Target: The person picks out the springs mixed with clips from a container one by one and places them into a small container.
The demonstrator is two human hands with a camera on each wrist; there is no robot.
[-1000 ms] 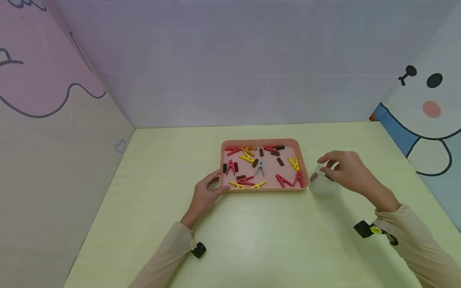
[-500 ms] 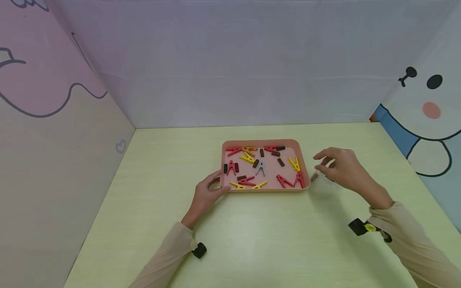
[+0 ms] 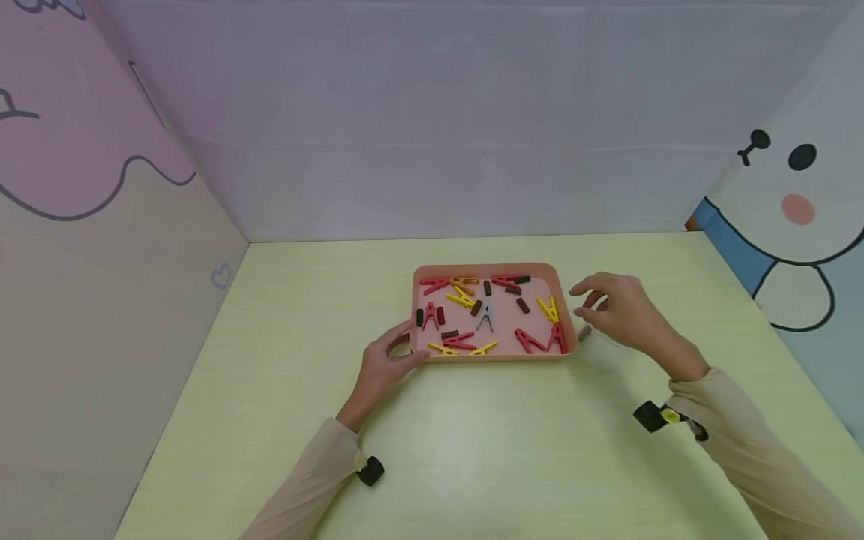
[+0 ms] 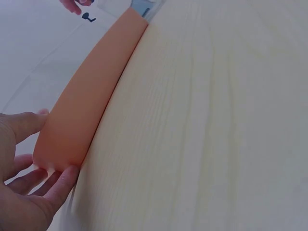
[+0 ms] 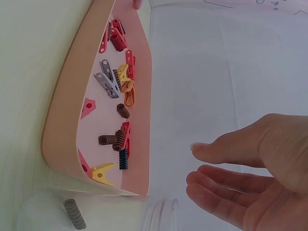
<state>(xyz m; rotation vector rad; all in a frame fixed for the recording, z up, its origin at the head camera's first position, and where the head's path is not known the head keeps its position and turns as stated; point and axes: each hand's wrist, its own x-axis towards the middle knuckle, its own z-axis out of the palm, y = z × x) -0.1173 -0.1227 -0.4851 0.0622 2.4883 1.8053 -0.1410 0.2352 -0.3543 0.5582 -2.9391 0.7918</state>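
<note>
My left hand [image 3: 385, 367] holds the pink tray [image 3: 496, 358] at its front left corner, with thumb and fingers on its outer wall [image 4: 91, 86]. The tray carries several small clips: red clips [image 3: 529, 341], yellow clips [image 3: 550, 309], an orange clip [image 3: 464, 281] and a grey clip [image 3: 487, 315]. Brown springs [image 3: 523, 305] and dark springs [image 3: 420, 318] lie among them. Beyond the tray's right end, my right hand [image 3: 621, 311] hovers with thumb and fingers apart and nothing between them. Below it is a clear container [image 5: 161, 216], with a brownish spring [image 5: 74, 214] seen through its wall.
The tray stands on a pale wood-grain table [image 3: 472, 450]. A light wall [image 3: 418, 120] rises behind it, with printed cartoon panels at both sides. A black camera [image 3: 650, 416] is strapped at the right wrist, another camera [image 3: 370, 471] at the left.
My right hand has drawn away from the clear container, moving up and left towards the tray. My left hand stays on the tray corner. The tray's contents look the same.
</note>
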